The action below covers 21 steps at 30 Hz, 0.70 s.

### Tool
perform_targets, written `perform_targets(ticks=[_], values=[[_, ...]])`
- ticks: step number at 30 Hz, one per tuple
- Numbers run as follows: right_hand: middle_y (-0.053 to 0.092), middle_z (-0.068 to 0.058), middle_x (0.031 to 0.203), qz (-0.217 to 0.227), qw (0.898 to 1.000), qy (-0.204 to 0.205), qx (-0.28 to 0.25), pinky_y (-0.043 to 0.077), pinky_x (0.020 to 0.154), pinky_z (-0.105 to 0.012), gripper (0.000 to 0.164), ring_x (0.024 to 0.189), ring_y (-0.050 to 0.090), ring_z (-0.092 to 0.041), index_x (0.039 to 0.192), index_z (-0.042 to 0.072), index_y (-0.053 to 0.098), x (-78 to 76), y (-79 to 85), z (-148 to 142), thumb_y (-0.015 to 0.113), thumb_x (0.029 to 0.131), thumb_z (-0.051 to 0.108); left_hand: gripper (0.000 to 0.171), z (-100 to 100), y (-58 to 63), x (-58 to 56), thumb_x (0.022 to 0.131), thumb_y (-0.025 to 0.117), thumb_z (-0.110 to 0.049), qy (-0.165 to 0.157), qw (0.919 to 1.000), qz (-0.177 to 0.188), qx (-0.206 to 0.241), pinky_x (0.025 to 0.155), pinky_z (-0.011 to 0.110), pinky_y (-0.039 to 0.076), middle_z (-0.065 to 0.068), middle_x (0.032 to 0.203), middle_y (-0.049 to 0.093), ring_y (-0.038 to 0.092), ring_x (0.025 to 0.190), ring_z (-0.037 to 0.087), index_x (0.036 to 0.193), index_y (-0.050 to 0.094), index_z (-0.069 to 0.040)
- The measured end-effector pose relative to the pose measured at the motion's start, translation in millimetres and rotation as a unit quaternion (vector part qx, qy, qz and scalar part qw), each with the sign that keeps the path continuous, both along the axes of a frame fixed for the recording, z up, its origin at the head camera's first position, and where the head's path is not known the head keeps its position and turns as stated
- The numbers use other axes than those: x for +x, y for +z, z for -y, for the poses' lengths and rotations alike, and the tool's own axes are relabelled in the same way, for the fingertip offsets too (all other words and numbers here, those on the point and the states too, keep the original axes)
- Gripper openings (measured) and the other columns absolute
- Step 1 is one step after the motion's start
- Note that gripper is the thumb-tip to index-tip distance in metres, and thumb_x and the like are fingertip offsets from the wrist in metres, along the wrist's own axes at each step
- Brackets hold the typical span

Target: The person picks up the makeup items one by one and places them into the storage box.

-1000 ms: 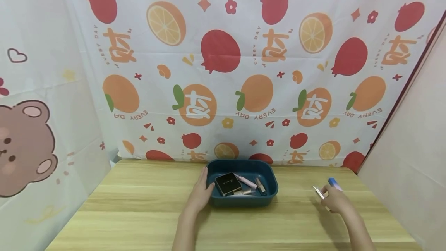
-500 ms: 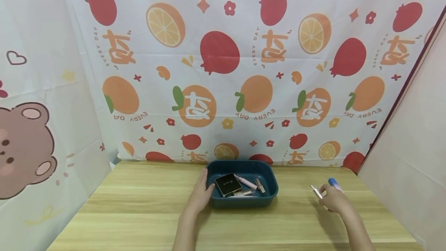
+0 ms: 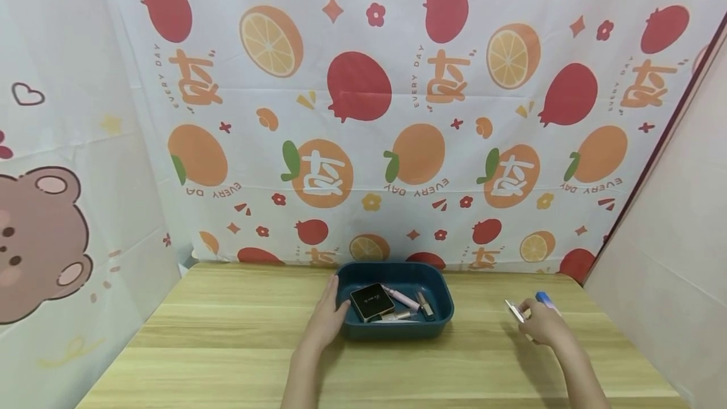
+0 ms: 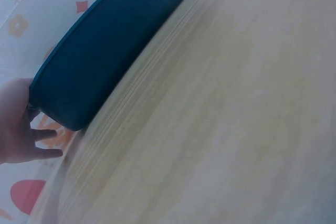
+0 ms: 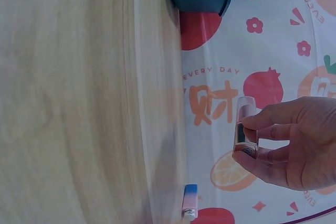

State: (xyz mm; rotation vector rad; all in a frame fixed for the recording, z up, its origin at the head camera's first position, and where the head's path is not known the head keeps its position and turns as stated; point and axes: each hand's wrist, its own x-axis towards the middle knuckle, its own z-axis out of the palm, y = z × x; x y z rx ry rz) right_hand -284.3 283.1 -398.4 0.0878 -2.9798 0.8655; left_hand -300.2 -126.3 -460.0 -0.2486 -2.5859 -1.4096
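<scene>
A dark teal plastic box [image 3: 392, 331] stands near the back of the table. In it lie a black square compact [image 3: 372, 302], a pink tube [image 3: 402, 298] and several slim cosmetics. My left hand [image 3: 325, 320] rests at the box's left end, thumb at the rim; in the left wrist view its visible fingers [image 4: 48, 153] are straight. To the right of the box, my right hand [image 3: 542, 324] pinches a lipstick [image 5: 245, 127] with a clear end and a dark, rose-gold part, raised above the table. Just behind this hand stands a small blue-and-pink stick [image 5: 190, 202].
The wood-grain table [image 3: 227, 333] reaches back to a fruit-printed curtain [image 3: 363, 144]. A bear-printed cloth [image 3: 45, 238] hangs on the left, and a pale wall panel [image 3: 670, 257] borders the right side.
My right hand, with the lipstick in it, has shifted very slightly left. The left hand and the box stay in place.
</scene>
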Motion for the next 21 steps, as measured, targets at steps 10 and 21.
perform_targets(ticks=[10, 21], values=[[0.051, -0.006, 0.068, 0.011, 1.0, 0.005, -0.004, 0.048, 0.046, -0.027, 0.024, 0.054, 0.051, -0.017, 0.093, -0.005, 0.054, -6.3, -2.6, 2.6, 0.059, 0.07, -0.004, 0.06, 0.2, -0.1, 0.1, 0.095, 0.046, -0.012, -0.003, 1.0, -0.004, 0.006, 0.105, 0.052, 0.014, 0.022, 0.149, 0.01, 0.013, 0.134, 0.039, 0.143, 0.016, 0.006], [0.052, -0.005, 0.067, 0.011, 1.0, 0.01, -0.001, 0.046, 0.045, -0.026, 0.024, 0.051, 0.051, -0.016, 0.094, -0.003, 0.055, -9.0, -2.1, 9.3, 0.057, 0.07, -0.004, 0.06, 0.5, 0.4, 0.5, 0.095, 0.047, -0.012, -0.005, 0.9999, -0.006, 0.01, 0.105, 0.052, 0.014, 0.022, 0.149, 0.011, 0.012, 0.134, 0.039, 0.143, 0.016, 0.007]])
